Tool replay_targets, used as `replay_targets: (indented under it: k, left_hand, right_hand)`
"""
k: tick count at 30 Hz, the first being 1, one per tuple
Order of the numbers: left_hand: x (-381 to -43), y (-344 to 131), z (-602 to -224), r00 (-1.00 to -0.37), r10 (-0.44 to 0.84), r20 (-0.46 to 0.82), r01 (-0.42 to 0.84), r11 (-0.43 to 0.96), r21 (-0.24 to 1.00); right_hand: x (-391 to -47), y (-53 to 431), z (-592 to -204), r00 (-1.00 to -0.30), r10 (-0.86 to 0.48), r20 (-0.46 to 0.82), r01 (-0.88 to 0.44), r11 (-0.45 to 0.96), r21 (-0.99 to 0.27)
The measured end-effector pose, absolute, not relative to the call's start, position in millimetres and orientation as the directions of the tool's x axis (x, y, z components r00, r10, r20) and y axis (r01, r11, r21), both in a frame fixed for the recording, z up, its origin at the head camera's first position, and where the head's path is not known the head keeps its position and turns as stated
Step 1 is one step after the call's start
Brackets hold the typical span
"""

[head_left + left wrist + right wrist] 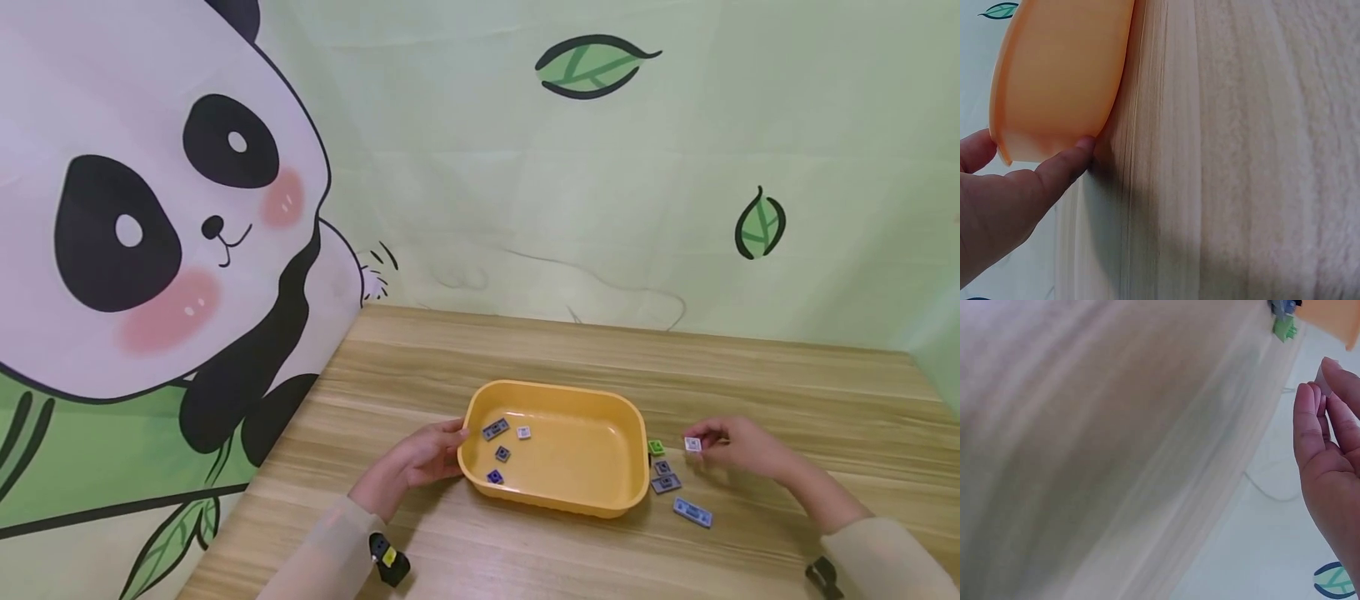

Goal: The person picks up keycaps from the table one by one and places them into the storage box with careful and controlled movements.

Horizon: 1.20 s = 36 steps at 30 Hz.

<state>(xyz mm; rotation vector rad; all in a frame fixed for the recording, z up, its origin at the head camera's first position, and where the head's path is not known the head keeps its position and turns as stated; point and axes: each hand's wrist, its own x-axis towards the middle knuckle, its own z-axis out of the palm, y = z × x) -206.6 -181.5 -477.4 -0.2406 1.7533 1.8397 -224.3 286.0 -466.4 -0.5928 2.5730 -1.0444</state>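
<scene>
A yellow plastic tray [558, 506] stands on the wooden table. My left hand [426, 454] holds its left end; in the left wrist view one digit is at the rim and another presses low on the outer wall [1063, 81]. Beyond the tray's right end, my right hand [742, 446] pinches a small white square toy piece [693, 445] between thumb and fingers. In the right wrist view the fingers mostly hide this white piece [1320, 380]. Inside the tray lie a grey oblong piece [495, 429], a white square [523, 432], a grey square [502, 453] and a dark blue square [495, 476].
Right of the tray lie a green square piece [657, 447], a grey-blue square [662, 467], a grey oblong [666, 483] and a light blue oblong [692, 512]. A pale green printed wall cloth [525, 208] rises behind the table [825, 392], with a panda at left.
</scene>
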Motion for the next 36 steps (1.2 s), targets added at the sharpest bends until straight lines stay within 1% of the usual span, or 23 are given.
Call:
replay_targets:
  k: [6,12,16,19,23,29,36]
  left_hand:
    - [-205.2,-182.6,-477.4,-0.816,0.299,-0.495,-0.509,0.033,0.860]
    - [-205.6,-182.9,-478.3,-0.815,0.303,-0.494,-0.509,0.031,0.860]
    - [-206.0,-183.6,-478.7,-0.811,0.307,-0.497,-0.514,0.029,0.857]
    - [-206.0,-183.6,-478.7,-0.811,0.309,-0.497,-0.514,0.031,0.857]
    - [-206.1,-182.5,-477.9,-0.813,0.308,-0.493,-0.511,0.027,0.859]
    - [-206.4,-182.0,-478.5,-0.812,0.310,-0.495,-0.513,0.026,0.858]
    - [-207.0,-182.1,-479.7,-0.809,0.332,-0.485,-0.504,0.031,0.863]
  right_hand:
    - [-229.0,283.6,-456.4,-0.882,-0.461,-0.093,-0.272,0.661,-0.700]
    - [-232.1,279.4,-443.6,-0.887,-0.450,-0.103,-0.271,0.688,-0.674]
    - [-235.6,276.4,-433.6,-0.878,-0.463,-0.121,-0.269,0.686,-0.677]
    - [-240.7,272.8,-425.5,-0.867,-0.489,-0.096,-0.305,0.673,-0.674]
    - [-249.5,266.3,-412.8,-0.856,-0.515,-0.051,-0.368,0.674,-0.640]
    - [-258.8,254.2,-393.7,-0.839,-0.543,-0.037,-0.407,0.671,-0.620]
    - [-263.4,240.1,-380.1,-0.829,-0.557,-0.048,-0.410,0.665,-0.625]
